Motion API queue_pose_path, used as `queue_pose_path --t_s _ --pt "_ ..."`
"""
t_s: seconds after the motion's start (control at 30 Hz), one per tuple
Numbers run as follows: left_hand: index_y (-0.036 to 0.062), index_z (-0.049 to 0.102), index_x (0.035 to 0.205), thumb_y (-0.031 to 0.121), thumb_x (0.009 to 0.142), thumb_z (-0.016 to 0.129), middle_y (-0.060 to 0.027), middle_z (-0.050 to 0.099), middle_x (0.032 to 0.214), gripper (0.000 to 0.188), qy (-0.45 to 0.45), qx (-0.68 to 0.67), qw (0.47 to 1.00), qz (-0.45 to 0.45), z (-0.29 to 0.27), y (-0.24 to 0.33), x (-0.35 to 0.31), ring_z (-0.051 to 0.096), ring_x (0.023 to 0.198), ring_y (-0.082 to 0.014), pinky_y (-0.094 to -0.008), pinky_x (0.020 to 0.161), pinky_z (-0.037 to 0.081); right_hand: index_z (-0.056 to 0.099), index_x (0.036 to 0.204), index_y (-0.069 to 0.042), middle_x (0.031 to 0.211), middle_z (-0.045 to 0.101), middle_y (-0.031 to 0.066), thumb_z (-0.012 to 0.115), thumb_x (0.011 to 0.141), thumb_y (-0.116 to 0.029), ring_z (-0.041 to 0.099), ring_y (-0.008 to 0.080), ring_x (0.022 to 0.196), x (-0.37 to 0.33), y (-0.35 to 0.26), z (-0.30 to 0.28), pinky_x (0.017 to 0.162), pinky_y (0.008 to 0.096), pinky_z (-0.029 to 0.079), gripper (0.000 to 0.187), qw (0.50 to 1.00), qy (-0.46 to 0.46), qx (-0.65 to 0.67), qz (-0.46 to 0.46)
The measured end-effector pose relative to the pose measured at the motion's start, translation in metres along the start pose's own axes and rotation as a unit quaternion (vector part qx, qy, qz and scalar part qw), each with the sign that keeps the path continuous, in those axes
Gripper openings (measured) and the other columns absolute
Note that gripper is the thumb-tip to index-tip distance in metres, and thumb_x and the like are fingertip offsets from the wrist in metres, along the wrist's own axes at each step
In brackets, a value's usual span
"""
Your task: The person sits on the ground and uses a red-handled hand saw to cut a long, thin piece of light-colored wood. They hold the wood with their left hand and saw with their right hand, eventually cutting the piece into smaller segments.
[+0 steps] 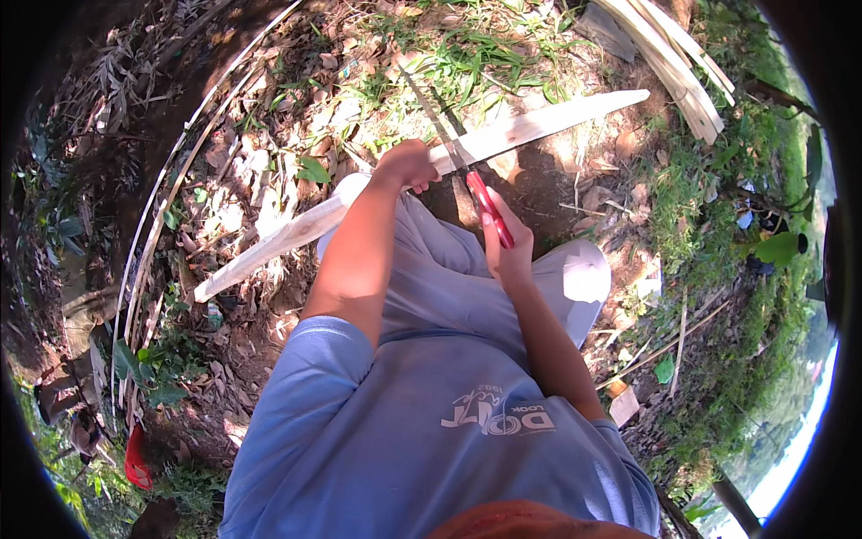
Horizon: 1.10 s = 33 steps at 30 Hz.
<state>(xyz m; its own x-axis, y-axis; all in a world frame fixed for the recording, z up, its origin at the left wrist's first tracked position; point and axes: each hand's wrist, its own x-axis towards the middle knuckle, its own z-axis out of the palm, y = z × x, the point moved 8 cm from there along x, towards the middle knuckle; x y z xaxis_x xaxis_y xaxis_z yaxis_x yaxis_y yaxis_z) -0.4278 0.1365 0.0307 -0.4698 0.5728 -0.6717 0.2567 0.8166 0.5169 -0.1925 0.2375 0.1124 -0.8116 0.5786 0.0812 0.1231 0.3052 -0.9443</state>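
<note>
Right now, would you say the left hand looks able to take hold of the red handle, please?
Probably not easily: the left hand is close by but holds the pale board, and the right hand is already wrapped around the red handle.

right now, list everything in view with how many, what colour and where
pale board: apparently 1, cream, slanting across the front, partly hidden by the left arm
red-handled blade: 1, red handle, dark blade, across the board
wood strips: several overlapping, cream, upper right
long thin strips: at least 2, pale, left side
red item: 1, red, lower left, kind unclear
grass: uncounted, green, top middle
dry leaves: uncounted, brown, over the ground
shirt: 1, blue, bottom
trousers: 1 pair, pale grey, middle
left hand: 1, bare, gripping the board
right hand: 1, bare, gripping the handle
</note>
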Motion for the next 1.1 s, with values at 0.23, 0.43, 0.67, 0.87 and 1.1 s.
queue_pose_path --t_s 0.23,0.43,0.67,0.87,1.1 --pt "-0.0044 0.079 0.098 0.025 0.093 0.081 -0.0121 0.082 0.086 0.030 0.025 0.027 0.999 0.001 -0.003 0.001 -0.018 0.082 0.077 -0.0244 -0.0389 0.075 0.065 0.063 0.148 0.005 0.125 0.079 0.0226 0.066 0.105 -0.004 0.076 0.0225 0.117 -0.124 -0.093 -0.120 0.102 0.0329 0.056 0.044 0.987 -0.063 -0.062 0.132" --pt "0.0049 0.081 0.104 0.026 0.091 0.074 -0.0177 0.082 0.101 0.026 0.220 0.201 0.954 0.014 0.032 0.025 -0.039 0.080 0.097 -0.0365 -0.0466 0.088 0.064 0.064 0.144 0.008 0.116 0.081 0.0235 0.066 0.105 -0.003 0.080 0.0231 0.106 -0.105 -0.128 -0.125 0.093 0.0321 0.059 0.042 0.992 -0.044 -0.095 0.071" --pt "0.0078 0.078 0.101 0.018 0.087 0.074 -0.0158 0.082 0.095 0.018 0.279 0.212 0.936 0.023 0.029 0.022 -0.035 0.082 0.090 -0.0343 -0.0446 0.077 0.066 0.068 0.145 0.000 0.101 0.081 0.0202 0.072 0.103 -0.008 0.072 0.0126 0.082 0.008 -0.069 -0.023 0.075 0.0317 0.058 0.043 0.999 -0.025 -0.035 -0.010" --pt "0.0055 0.083 0.099 0.014 0.085 0.072 -0.0178 0.082 0.103 0.019 0.220 0.156 0.962 0.029 0.015 0.016 -0.043 0.082 0.095 -0.0346 -0.0436 0.084 0.065 0.078 0.119 0.004 0.087 0.078 0.0193 0.073 0.103 -0.014 0.071 0.0281 0.071 0.097 -0.023 0.063 0.070 0.0383 0.056 0.025 0.992 0.012 -0.076 -0.103" --pt "0.0111 0.086 0.105 0.029 0.080 0.086 -0.0104 0.083 0.111 0.031 0.172 0.170 0.970 0.030 0.016 0.014 -0.039 0.081 0.103 -0.0273 -0.0408 0.088 0.064 0.054 0.087 0.001 0.075 0.050 0.0105 0.064 0.096 -0.007 0.047 0.0211 0.071 0.070 0.047 0.051 0.068 0.0408 0.044 0.016 0.996 0.036 0.002 -0.076"
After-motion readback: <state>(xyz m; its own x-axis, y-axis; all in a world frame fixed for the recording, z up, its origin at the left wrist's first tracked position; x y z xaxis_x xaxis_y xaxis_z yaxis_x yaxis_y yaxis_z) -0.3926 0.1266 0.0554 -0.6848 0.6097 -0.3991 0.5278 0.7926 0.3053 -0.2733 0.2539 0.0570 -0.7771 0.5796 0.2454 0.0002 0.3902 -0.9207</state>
